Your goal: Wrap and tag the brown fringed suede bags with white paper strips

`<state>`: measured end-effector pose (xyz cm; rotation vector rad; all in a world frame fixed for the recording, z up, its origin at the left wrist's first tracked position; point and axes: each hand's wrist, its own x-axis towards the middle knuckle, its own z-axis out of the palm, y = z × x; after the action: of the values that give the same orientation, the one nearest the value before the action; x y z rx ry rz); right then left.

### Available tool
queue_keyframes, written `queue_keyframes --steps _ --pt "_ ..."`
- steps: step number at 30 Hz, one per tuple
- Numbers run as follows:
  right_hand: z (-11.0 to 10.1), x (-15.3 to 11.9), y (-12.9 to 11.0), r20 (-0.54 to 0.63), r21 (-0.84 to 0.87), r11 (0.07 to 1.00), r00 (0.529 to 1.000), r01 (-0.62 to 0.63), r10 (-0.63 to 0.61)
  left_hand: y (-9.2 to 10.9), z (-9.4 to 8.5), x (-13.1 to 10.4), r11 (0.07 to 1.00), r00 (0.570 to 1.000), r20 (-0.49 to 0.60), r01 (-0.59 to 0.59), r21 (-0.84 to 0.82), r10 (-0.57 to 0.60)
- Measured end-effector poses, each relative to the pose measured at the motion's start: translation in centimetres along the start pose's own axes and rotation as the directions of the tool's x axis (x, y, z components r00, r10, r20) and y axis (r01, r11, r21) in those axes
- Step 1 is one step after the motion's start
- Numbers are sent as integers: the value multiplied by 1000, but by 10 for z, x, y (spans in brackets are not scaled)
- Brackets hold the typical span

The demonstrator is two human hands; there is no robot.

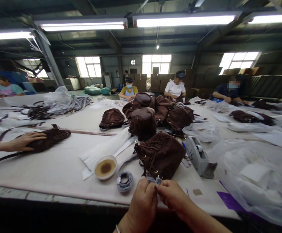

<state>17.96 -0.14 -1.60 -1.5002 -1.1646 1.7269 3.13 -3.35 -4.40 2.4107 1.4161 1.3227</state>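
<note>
A dark brown fringed bag (163, 153) lies on the table in front of me. At its near edge, my left hand (143, 200) and my right hand (171, 194) come together, fingers closed on a wrapped strap (152, 180) in greyish clear plastic. The fingertips hide part of the strap. Left of my hands rests a coiled wrapped strap (124, 182), beside a white bowl (105, 167) with brown contents.
More brown bags (143, 121) are piled behind. A grey tape dispenser (200, 157) and plastic sheeting (259, 174) are at the right. Another person's hand (30, 141) touches a fringed bag at the left. Several people sit across the table.
</note>
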Motion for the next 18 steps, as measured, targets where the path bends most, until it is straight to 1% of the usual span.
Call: queue_keyframes --steps 2,4,8,12,15,18 --pt "-3 -1 2 40 5 1000 999 28 -29 0 -2 1 999 999 13 33 -3 -33" --pt "-5 -2 4 49 1 999 997 52 -52 1 -3 2 996 996 4 87 -10 -87" --pt "-3 -5 4 -4 22 997 997 79 -78 3 -1 4 976 978 -17 204 -78 -206" --pt "3 -7 4 -41 98 992 996 81 -77 6 -3 8 963 969 -33 240 -125 -246" --pt "6 -8 6 -51 172 982 997 73 -65 9 -11 12 940 952 16 303 -157 -304" --pt "7 -9 11 -21 218 976 999 31 -27 14 -16 16 879 908 110 418 -227 -404"
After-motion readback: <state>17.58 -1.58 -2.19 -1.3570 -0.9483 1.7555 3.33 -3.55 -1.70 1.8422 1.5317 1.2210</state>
